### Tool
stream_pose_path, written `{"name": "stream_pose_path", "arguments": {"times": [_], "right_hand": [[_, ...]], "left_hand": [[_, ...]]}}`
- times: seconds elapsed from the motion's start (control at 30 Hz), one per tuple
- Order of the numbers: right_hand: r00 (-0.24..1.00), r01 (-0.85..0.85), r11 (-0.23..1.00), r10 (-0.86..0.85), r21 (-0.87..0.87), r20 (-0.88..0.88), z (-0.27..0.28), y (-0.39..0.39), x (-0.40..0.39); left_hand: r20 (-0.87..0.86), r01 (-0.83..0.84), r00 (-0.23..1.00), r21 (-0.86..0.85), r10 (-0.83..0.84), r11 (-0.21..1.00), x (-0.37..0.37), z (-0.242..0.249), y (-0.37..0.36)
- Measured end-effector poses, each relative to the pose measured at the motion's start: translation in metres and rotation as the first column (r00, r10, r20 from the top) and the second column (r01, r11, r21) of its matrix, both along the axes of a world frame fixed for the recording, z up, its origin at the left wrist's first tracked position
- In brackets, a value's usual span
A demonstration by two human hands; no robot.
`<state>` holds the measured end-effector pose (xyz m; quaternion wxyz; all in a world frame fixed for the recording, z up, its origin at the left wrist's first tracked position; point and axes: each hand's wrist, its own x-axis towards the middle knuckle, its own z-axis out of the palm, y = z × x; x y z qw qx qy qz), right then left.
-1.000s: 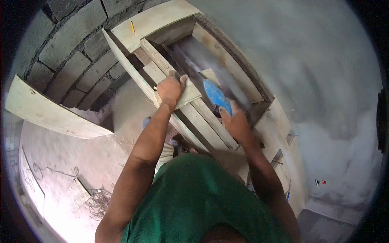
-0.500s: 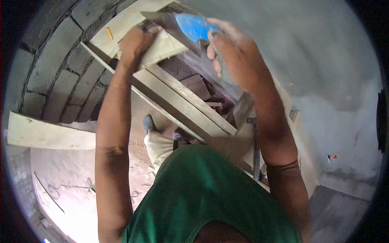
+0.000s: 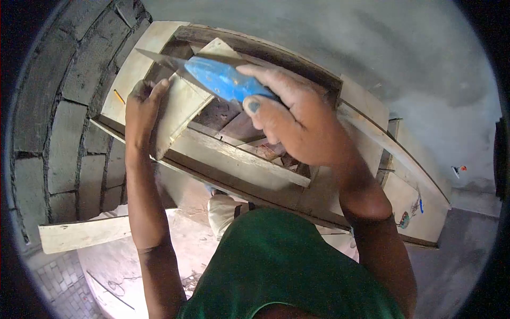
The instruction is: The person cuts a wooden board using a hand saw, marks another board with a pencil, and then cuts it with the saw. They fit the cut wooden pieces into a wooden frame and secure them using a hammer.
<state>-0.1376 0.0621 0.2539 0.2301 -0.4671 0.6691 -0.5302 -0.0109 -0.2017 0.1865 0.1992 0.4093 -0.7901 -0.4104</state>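
The right hand (image 3: 297, 122) has its fingers (image 3: 260, 106) curled tight around the blue handle (image 3: 223, 80) of a trowel, whose metal blade (image 3: 159, 58) points away over the wooden board (image 3: 180, 106). The left hand (image 3: 141, 109) grips that board's near edge, thumb on top, holding it tilted. Both arms reach up, the board raised above the wooden frame (image 3: 239, 154) beside the block wall (image 3: 58, 117).

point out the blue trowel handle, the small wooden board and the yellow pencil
blue trowel handle (image 3: 220, 80), head view, on the middle of the blue grip ahead of the right hand
small wooden board (image 3: 180, 103), head view, on its pale flat face beside the left hand
yellow pencil (image 3: 119, 97), head view, on its shaft
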Motion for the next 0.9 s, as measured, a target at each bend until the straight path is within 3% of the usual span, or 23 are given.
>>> {"name": "stream_pose_path", "arguments": {"times": [0.07, 0.13, 0.17, 0.2, 0.27, 0.37, 0.4, 0.43, 0.47, 0.53, 0.6, 0.67, 0.7, 0.77, 0.8, 0.83, 0.9], "right_hand": [[1.000, -0.013, 0.997, 0.011, 0.082, 0.027, -0.010, -0.001, -0.005], [0.999, -0.018, 0.992, 0.012, 0.122, 0.050, -0.027, -0.007, -0.010], [1.000, -0.018, 0.996, 0.019, 0.086, -0.013, -0.044, -0.011, -0.011], [0.997, -0.020, 0.998, 0.024, 0.052, -0.074, -0.055, -0.015, -0.012], [0.999, -0.028, 0.995, 0.031, 0.095, -0.028, -0.061, -0.017, -0.015], [0.994, -0.094, 0.967, 0.079, 0.235, 0.070, -0.072, -0.011, -0.013], [0.993, -0.109, 0.966, 0.094, 0.233, 0.076, -0.076, -0.006, -0.007], [0.997, -0.074, 0.977, 0.065, 0.201, 0.051, -0.078, 0.001, 0.002], [0.999, -0.045, 0.985, 0.041, 0.167, 0.025, -0.080, 0.008, 0.009], [0.999, -0.025, 0.979, 0.029, 0.200, -0.014, -0.084, 0.033, 0.020], [0.998, -0.002, 0.972, 0.018, 0.237, -0.063, -0.095, 0.034, 0.027], [0.998, 0.055, 0.981, -0.052, 0.184, -0.025, -0.117, 0.033, 0.040], [0.998, 0.054, 0.983, -0.055, 0.174, 0.005, -0.127, 0.026, 0.045], [0.990, 0.062, 0.974, -0.032, 0.217, -0.140, -0.149, 0.021, 0.053], [0.965, 0.081, 0.961, -0.009, 0.264, -0.261, -0.151, 0.016, 0.056], [0.986, 0.083, 0.952, -0.037, 0.294, -0.161, -0.146, 0.015, 0.062], [0.978, 0.090, 0.944, -0.023, 0.317, -0.209, -0.146, 0.012, 0.065]], "left_hand": [[0.044, 0.020, 0.999, -0.041, -0.018, 0.999, 0.001, -0.013, 0.002], [-0.081, 0.000, 0.997, 0.036, 0.003, 0.999, 0.000, -0.030, 0.004], [-0.058, 0.006, 0.998, 0.104, 0.000, 0.995, 0.001, -0.042, -0.006], [-0.049, -0.001, 0.999, 0.006, 0.001, 1.000, 0.003, -0.060, -0.012], [0.093, -0.047, 0.995, 0.016, 0.045, 0.999, 0.003, -0.081, -0.008], [0.247, -0.016, 0.967, -0.189, 0.064, 0.982, 0.009, -0.116, -0.005], [0.313, -0.011, 0.946, -0.225, 0.082, 0.974, 0.008, -0.115, 0.004], [0.272, -0.014, 0.958, -0.269, 0.090, 0.963, 0.011, -0.114, 0.016], [0.347, 0.029, 0.930, -0.397, 0.121, 0.917, 0.013, -0.120, 0.023], [0.415, 0.078, 0.906, -0.358, 0.084, 0.930, 0.022, -0.126, 0.044], [0.589, 0.154, 0.803, -0.345, 0.086, 0.926, 0.022, -0.123, 0.062], [0.493, 0.147, 0.869, -0.350, 0.048, 0.925, 0.024, -0.134, 0.062], [0.445, 0.132, 0.891, -0.445, 0.091, 0.886, 0.027, -0.148, 0.059], [0.367, 0.087, 0.919, -0.545, 0.144, 0.834, 0.029, -0.167, 0.054], [0.417, 0.119, 0.898, -0.541, 0.142, 0.832, 0.029, -0.168, 0.054], [0.470, 0.150, 0.871, -0.529, 0.141, 0.835, 0.031, -0.172, 0.056], [0.462, 0.113, 0.876, -0.476, 0.138, 0.872, 0.031, -0.174, 0.062]]}}
